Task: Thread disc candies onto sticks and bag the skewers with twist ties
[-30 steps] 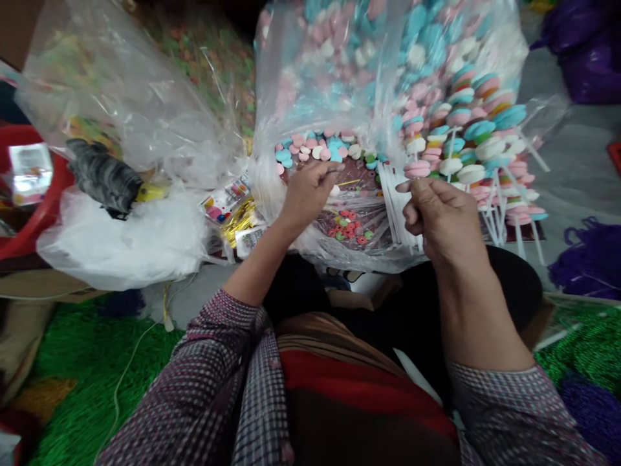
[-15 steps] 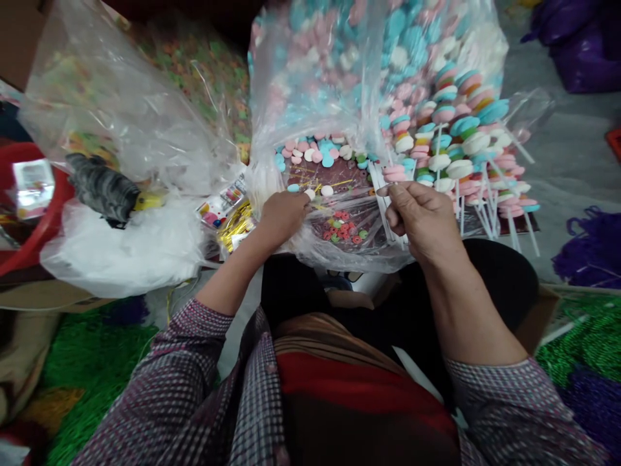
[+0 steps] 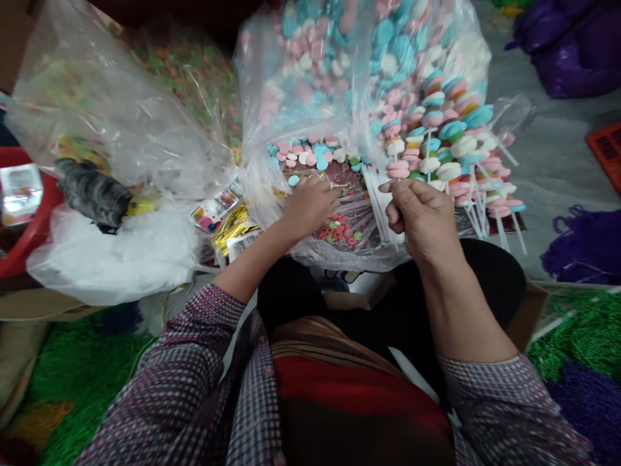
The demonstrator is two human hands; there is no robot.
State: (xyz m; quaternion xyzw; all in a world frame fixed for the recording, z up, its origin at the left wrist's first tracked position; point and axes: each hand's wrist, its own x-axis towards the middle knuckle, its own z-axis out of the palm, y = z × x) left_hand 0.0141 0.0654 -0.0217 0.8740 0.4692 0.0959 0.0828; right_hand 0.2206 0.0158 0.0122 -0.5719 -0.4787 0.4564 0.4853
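Note:
My left hand (image 3: 313, 206) reaches over the work surface, fingers bent down and drawn together. Beside its fingertips lies a thin gold tie (image 3: 338, 186); whatever they pinch is hidden. My right hand (image 3: 423, 213) is closed in a pinch on a thin stick just below a pink marshmallow (image 3: 398, 169). Next to it lies a bundle of white sticks (image 3: 380, 204). Loose pink, white and blue marshmallows (image 3: 303, 158) lie beyond my left hand. Red and green gummy rings (image 3: 339, 228) sit nearer to me. Finished-looking marshmallow skewers (image 3: 456, 149) are piled at the right.
A large clear bag of marshmallows (image 3: 301, 71) stands behind, with a bag of gummy rings (image 3: 194, 84) to its left. A grey striped bundle (image 3: 94, 194) rests on a white plastic bag (image 3: 116, 252). Gold ties (image 3: 233, 228) lie left of my left forearm.
My left hand has moved right, over where two white marshmallows lay, and they are now out of sight. My right hand keeps its pinch. The whole view has shifted slightly.

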